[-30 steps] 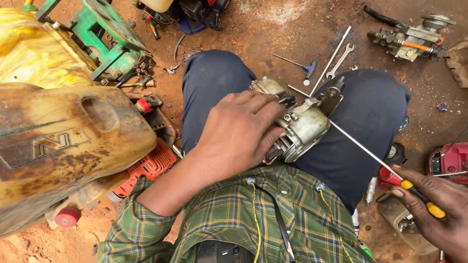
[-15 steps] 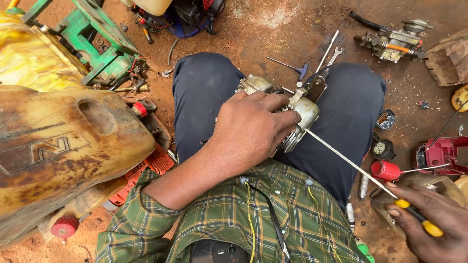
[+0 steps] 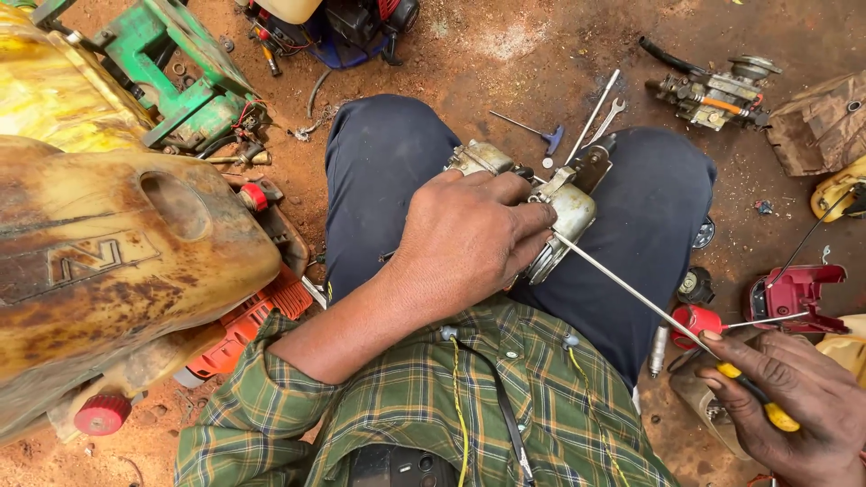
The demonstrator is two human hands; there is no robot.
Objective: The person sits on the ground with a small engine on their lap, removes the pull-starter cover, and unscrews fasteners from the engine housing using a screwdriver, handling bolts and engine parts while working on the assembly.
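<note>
- Left hand (image 3: pixel 469 239) clenched over a grey metal engine part (image 3: pixel 564 216), which rests on the lap, across the dark trousers (image 3: pixel 388 171).
- Right hand (image 3: pixel 794 406) grips a yellow-handled screwdriver (image 3: pixel 631 293); its long shaft tip touches the part.
- Red cap (image 3: pixel 696 320) on the dirt ground (image 3: pixel 523 54), just beside the shaft.

We count two hands: the left hand (image 3: pixel 469 239) and the right hand (image 3: pixel 794 401). One grey engine part (image 3: pixel 564 212) lies on the lap, with one long screwdriver (image 3: pixel 631 293). On the ground we see one spanner (image 3: pixel 606 119), one T-handled key (image 3: pixel 532 129) and one carburettor (image 3: pixel 713 90) (one yellowed tank (image 3: pixel 108 261) beside them).
</note>
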